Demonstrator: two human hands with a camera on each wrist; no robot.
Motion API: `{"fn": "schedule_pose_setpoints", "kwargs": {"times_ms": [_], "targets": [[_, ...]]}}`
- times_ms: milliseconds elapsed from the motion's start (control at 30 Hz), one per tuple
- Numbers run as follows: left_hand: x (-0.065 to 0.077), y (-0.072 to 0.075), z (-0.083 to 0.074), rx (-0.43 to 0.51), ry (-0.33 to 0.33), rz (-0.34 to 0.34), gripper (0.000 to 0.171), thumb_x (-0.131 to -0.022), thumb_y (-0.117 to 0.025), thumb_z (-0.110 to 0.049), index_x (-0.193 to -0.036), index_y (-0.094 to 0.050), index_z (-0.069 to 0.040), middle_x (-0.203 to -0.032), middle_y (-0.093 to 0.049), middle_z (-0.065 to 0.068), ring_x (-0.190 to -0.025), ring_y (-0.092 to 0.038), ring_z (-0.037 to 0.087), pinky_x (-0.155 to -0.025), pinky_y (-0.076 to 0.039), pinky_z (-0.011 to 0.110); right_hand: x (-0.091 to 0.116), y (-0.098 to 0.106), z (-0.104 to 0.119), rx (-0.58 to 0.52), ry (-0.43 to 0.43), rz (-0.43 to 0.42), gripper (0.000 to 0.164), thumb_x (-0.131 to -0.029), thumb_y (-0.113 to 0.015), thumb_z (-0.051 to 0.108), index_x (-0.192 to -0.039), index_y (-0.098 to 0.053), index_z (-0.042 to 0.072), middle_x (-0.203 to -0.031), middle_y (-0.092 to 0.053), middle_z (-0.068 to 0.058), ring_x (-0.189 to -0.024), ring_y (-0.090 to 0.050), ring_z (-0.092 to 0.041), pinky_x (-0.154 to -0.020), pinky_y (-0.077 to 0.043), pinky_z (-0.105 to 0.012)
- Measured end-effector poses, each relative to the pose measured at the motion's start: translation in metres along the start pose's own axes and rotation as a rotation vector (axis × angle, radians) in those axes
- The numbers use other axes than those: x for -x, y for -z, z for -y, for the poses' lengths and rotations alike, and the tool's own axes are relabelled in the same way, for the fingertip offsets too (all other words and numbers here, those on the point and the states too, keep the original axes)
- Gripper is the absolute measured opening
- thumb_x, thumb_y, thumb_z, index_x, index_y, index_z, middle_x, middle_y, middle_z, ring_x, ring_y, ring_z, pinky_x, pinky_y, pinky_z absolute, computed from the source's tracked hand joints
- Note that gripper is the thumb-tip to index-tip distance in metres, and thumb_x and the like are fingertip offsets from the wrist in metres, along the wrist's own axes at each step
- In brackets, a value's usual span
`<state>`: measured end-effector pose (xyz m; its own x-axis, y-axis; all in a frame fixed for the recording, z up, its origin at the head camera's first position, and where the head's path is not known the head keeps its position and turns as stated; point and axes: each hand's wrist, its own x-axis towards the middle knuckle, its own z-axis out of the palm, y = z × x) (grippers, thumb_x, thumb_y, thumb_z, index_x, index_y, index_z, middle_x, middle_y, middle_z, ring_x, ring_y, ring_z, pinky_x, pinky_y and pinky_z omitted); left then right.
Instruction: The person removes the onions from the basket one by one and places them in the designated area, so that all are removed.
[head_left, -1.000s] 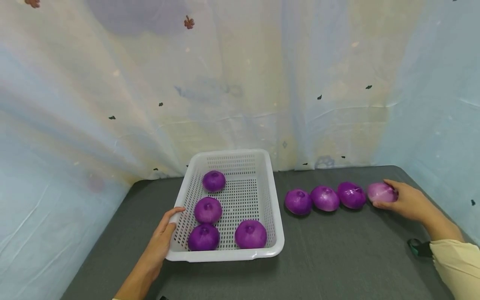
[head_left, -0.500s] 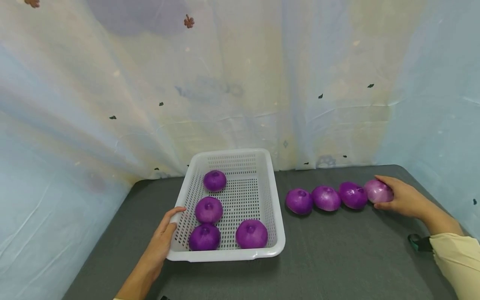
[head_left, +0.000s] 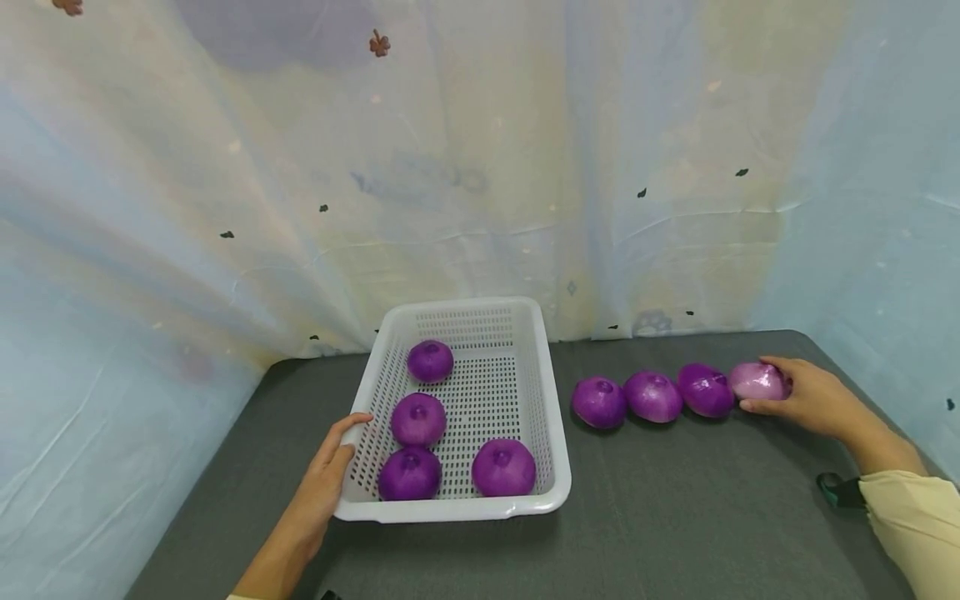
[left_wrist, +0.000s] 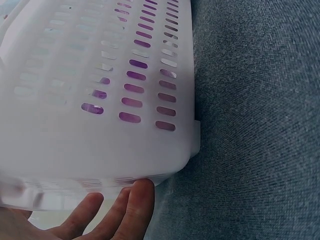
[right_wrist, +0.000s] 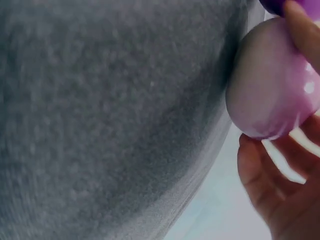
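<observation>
In the head view my right hand [head_left: 810, 400] holds a pale pink-purple onion [head_left: 757, 382], thumb on the near side and fingers on the far side. The right wrist view shows that onion [right_wrist: 275, 80] close up, low over the grey cloth. It sits at the right end of a row with three darker purple onions [head_left: 654, 397]. At the left, my left hand [head_left: 322, 479] grips the left rim of a white perforated basket [head_left: 557, 433]. Several fingers [left_wrist: 140, 205] lie along the outside of its wall. Inside are several purple onions [head_left: 503, 468].
Grey cloth [head_left: 660, 517] covers the table. A pale patterned curtain [head_left: 480, 167] hangs right behind the table and along both sides. A dark strap [head_left: 840, 492] shows at the right wrist, by the cream sleeve.
My right hand has shifted the pale onion slightly left, up against the row, and its onion has turned a little. My left hand and the basket have stayed in place.
</observation>
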<state>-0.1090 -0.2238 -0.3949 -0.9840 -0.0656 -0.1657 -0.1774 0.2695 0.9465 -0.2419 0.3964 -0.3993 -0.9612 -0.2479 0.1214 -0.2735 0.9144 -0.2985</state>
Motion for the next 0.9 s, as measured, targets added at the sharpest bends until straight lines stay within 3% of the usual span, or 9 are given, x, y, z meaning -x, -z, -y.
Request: {"fn": "schedule_pose_setpoints", "kwargs": {"times_ms": [233,400,600,900], "targets": [[-0.002,0.0,0.001,-0.003,-0.002,0.006,0.042,-0.102,-0.021,-0.019,-0.141,-0.032,-0.032,-0.146,-0.035,0.01,-0.114,-0.051,0.028,-0.08,-0.046,0.035,0.007,0.002,0.002,0.029,-0.032,0.051,0.095,-0.076,-0.073,0.048,-0.137,-0.033,-0.013,-0.121,-0.045,-0.046,-0.105,-0.049,-0.059,-0.079,-0.043,-0.064],[-0.003,0.001,0.003,0.003,0.002,0.002,0.042,-0.102,-0.021,-0.019,-0.141,-0.033,-0.032,-0.144,-0.038,0.01,-0.112,-0.052,0.026,-0.08,-0.046,0.035,0.005,-0.002,-0.003,-0.003,-0.073,0.018,0.088,-0.08,-0.069,0.048,-0.133,-0.036,-0.014,-0.117,-0.048,-0.045,-0.103,-0.05,-0.057,-0.078,-0.043,-0.062],[0.0,0.002,0.002,0.001,0.006,0.01,0.042,-0.103,-0.021,-0.019,-0.142,-0.031,-0.031,-0.145,-0.036,0.012,-0.114,-0.051,0.027,-0.08,-0.046,0.035,0.002,-0.005,0.0,-0.018,-0.151,0.057,0.1,-0.078,-0.068,0.056,-0.138,-0.03,-0.015,-0.124,-0.039,-0.047,-0.11,-0.038,-0.059,-0.083,-0.037,-0.069],[0.0,0.001,0.002,-0.005,-0.006,0.004,0.042,-0.103,-0.021,-0.018,-0.142,-0.032,-0.031,-0.145,-0.036,0.012,-0.113,-0.052,0.028,-0.08,-0.047,0.035,0.011,-0.003,0.003,0.003,-0.129,0.047,0.101,-0.078,-0.07,0.052,-0.138,-0.026,-0.018,-0.123,-0.043,-0.046,-0.112,-0.036,-0.057,-0.086,-0.035,-0.071]]}}
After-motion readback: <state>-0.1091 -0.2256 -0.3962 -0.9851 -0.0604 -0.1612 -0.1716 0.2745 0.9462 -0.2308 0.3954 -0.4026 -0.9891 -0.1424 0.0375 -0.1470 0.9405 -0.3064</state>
